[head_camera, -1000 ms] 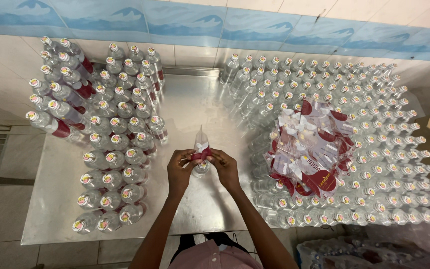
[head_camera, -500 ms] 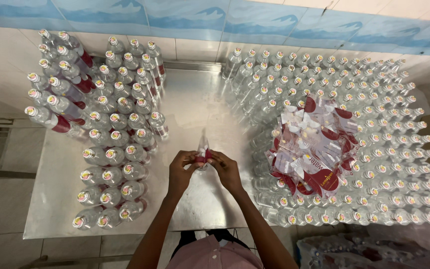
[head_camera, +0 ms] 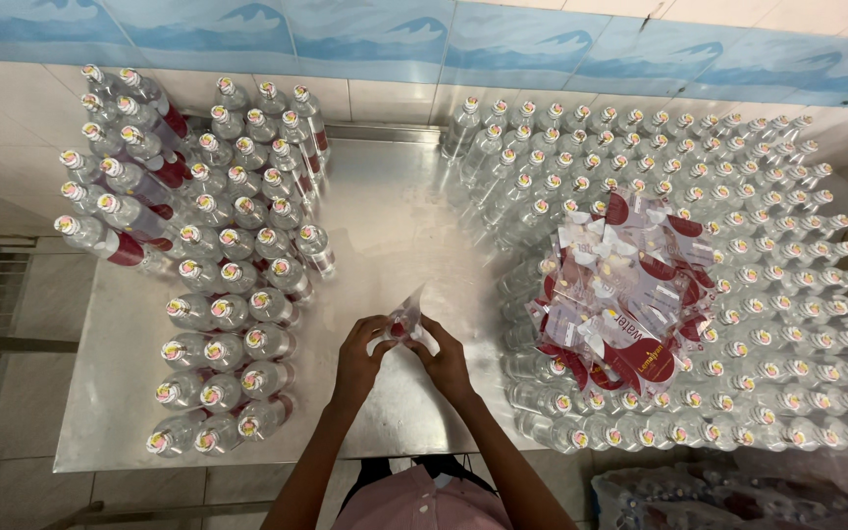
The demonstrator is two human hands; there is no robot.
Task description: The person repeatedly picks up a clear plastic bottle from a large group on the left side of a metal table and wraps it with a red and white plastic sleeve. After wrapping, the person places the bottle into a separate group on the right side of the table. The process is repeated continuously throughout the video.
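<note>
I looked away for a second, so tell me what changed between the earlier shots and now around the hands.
Little changed. The left hand and right hand still hold the single clear bottle with its red label between them over the metal table; the bottle now leans more to the right than before. The labelled bottles on the left, the unlabelled bottles on the right and the pile of label sleeves stayed put.

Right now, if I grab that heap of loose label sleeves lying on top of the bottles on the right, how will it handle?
The heap of label sleeves looks like thin film: probably floppy and very light. The pieces lie loose and overlapping, so they would likely slide apart rather than lift together. They rest on the capped bottles, an uneven bed, so a push may scatter them.
</note>
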